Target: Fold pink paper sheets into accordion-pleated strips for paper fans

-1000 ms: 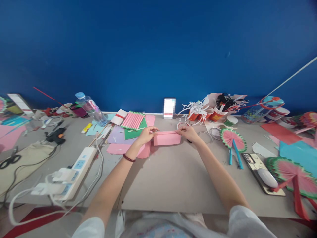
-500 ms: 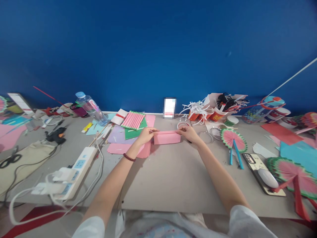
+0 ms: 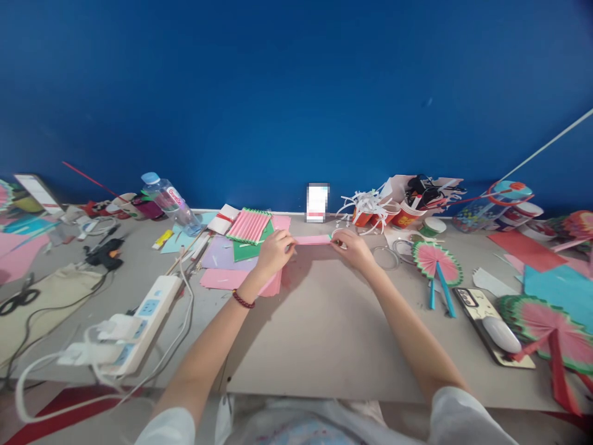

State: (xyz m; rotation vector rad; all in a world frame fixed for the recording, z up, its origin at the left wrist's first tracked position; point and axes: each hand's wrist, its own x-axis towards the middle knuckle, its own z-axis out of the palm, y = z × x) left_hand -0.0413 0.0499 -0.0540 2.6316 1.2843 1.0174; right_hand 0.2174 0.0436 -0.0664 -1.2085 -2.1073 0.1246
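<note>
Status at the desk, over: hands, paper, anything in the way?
Left hand, right hand: each pinching an end. Pink paper: narrow band between them. Nothing apparently blocking; pink sheets near left hand.

On my feed the pink strip [image 3: 312, 240] looks like matt paper, the pleated sheet [image 3: 250, 226] ridged paper. I see clear, glossy plastic on the bottle [image 3: 172, 201], smooth white plastic on the socket bar [image 3: 156, 293], and a smooth mouse [image 3: 501, 334]. The pouch [image 3: 60, 295] appears to be wrinkled cloth; the desk [image 3: 315, 334] looks smooth and matt to me.
</note>
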